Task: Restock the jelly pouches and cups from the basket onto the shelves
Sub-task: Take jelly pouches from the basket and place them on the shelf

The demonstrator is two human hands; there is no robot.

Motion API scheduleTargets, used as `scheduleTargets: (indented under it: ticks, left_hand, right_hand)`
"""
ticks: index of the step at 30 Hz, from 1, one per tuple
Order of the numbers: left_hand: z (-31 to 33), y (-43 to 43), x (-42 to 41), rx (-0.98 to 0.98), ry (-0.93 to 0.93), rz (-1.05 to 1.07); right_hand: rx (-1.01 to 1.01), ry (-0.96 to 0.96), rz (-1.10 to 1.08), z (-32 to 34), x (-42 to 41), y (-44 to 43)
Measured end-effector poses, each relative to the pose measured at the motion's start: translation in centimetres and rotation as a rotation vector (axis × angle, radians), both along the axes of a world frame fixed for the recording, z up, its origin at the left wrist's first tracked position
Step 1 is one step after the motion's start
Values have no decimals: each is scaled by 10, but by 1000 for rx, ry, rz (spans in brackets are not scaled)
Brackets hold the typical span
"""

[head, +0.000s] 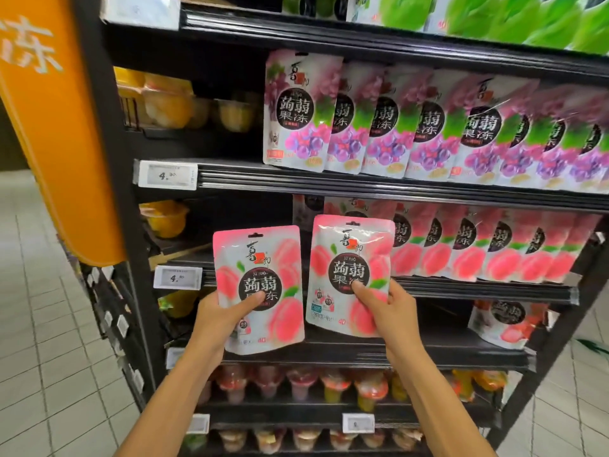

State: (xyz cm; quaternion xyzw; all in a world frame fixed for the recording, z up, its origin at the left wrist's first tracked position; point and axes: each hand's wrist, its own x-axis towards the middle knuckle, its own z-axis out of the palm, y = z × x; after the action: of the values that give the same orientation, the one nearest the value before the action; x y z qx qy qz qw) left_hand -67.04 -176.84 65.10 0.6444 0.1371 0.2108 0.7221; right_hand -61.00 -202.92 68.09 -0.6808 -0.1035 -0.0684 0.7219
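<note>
left hand (pixel 220 311): peach pouch (pixel 260 288) | right hand (pixel 385 308): second peach pouch (pixel 349 272)

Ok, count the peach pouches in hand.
2: left pouch in the left hand, right pouch in the right hand. Any stacked behind them would be hidden.

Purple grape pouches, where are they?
Head view: the purple grape pouches stand in a row, right side, one shelf above the shelved peach pouches, right of the orange cups.

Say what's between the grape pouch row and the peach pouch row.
Head view: only the black shelf rail separates the grape pouch row from the peach pouch row.
</note>
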Motion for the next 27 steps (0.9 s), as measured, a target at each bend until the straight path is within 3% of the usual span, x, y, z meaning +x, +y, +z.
scheduleTargets:
  ticks: [16,27]
  left_hand:
    - [25,23,27,25,-35,-74]
    - [29,22,38,33,-64,-115]
  right_hand:
    - [44,-51,-1,48,67,73]
    - [-130,-141,-48,27,80,86]
